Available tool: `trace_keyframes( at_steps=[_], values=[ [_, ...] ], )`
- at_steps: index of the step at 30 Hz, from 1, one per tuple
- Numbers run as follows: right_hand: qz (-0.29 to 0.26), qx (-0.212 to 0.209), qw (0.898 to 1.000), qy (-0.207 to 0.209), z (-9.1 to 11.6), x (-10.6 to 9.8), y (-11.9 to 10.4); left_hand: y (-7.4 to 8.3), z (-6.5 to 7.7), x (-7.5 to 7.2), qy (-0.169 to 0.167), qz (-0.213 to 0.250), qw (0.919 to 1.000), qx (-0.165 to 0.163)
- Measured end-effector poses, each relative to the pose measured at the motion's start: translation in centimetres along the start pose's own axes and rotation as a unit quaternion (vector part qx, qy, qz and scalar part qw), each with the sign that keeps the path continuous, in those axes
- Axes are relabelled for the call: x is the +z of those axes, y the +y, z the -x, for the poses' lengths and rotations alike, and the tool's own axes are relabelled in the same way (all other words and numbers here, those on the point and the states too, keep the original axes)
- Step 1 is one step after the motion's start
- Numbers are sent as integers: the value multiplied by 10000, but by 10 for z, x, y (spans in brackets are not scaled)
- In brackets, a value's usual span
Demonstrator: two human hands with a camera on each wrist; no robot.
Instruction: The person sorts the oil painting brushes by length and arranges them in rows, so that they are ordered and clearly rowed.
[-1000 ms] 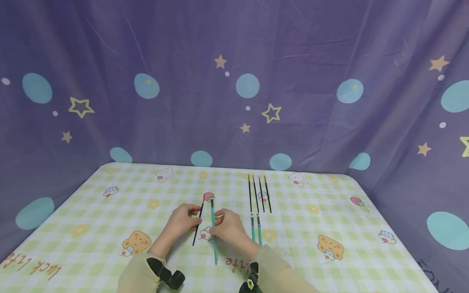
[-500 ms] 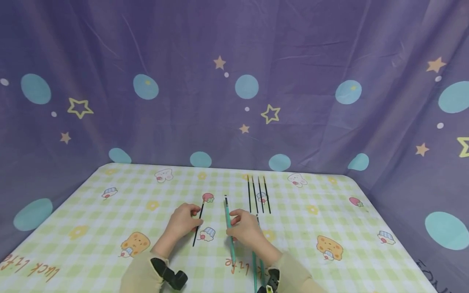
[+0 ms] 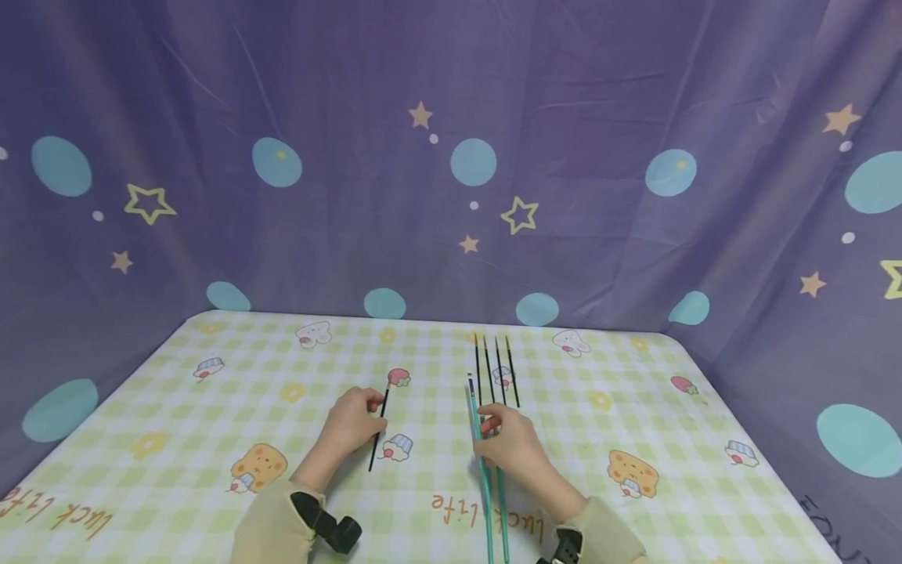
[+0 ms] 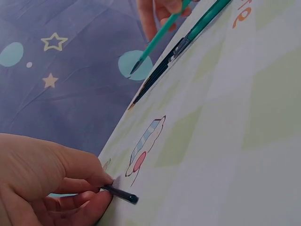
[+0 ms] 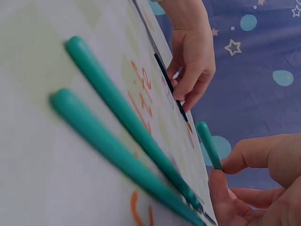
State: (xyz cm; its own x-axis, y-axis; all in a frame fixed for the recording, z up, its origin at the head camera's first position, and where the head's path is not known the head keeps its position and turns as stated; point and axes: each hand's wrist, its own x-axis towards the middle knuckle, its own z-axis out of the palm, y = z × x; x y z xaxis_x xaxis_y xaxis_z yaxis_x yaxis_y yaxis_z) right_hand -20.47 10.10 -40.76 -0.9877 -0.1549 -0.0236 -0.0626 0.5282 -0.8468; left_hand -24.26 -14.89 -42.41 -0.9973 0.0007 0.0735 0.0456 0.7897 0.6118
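Note:
My left hand (image 3: 350, 423) pinches a thin black paintbrush (image 3: 375, 448) between thumb and fingers, with its bristles pointing away from me. In the left wrist view the black handle end (image 4: 123, 194) sticks out past the fingertips. My right hand (image 3: 514, 442) pinches a teal paintbrush (image 3: 474, 403) at its handle, bristle end up and away. From the right wrist view this teal brush (image 5: 210, 146) is raised off the table. Two more teal paintbrushes (image 5: 117, 108) lie side by side beneath the right hand, which hides part of them in the head view.
Several thin black paintbrushes (image 3: 513, 374) lie in a row beyond the right hand, bristles toward the back. A checked cloth (image 3: 317, 501) with printed cartoons covers the table. Behind its far edge hangs a purple curtain (image 3: 366, 211).
My right hand has moved right with the teal paintbrush, from near the left hand to over the two lying teal brushes. The left hand stays put with the black brush.

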Motion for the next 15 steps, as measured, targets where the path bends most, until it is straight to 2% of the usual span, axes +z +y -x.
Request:
trace_keyframes(
  at_steps=[9,15],
  values=[
    [122,133,9997,147,14,-12,15,1,1,-1,-100,289,9993,-224],
    [189,363,9988,252,21,-23,20,3,-3,1,-165,505,9981,-318]
  ],
)
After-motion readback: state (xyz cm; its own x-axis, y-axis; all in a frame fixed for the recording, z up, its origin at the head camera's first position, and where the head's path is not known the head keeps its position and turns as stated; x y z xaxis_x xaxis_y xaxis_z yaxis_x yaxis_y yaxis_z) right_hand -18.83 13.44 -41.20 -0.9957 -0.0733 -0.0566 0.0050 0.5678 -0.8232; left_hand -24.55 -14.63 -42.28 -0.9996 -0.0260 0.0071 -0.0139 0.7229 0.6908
